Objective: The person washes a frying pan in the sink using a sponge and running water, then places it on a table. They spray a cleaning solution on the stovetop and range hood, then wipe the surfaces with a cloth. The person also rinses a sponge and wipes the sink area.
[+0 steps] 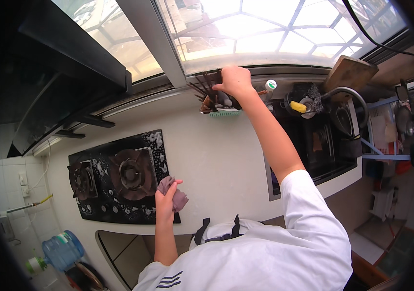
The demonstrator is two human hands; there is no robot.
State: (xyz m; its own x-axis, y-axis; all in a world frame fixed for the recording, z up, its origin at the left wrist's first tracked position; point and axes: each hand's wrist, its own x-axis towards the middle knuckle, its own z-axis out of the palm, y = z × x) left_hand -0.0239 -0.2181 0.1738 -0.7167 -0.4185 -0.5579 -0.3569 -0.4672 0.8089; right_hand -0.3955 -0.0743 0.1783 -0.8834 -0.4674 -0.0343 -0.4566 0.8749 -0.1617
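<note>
My left hand [167, 196] is closed on a crumpled mauve cloth [178, 198] at the right front edge of the black gas hob [99, 170]. White foam lies in patches on the hob, around its two burners. With the arm stretched out, my right hand [235, 80] is at the back of the counter by the window, over a green plastic basket [225, 113] of chopsticks [200, 87] and other utensils. Its fingers curl down behind the knuckles, so I cannot tell whether they grip anything.
A dark sink [316, 145] with a curved faucet [361, 98] is on the right. A yellow sponge [298, 106], a steel scourer [314, 95] and a wooden cutting board [350, 74] stand behind it. A black range hood [83, 54] overhangs the left; a blue water bottle [63, 249] is below left.
</note>
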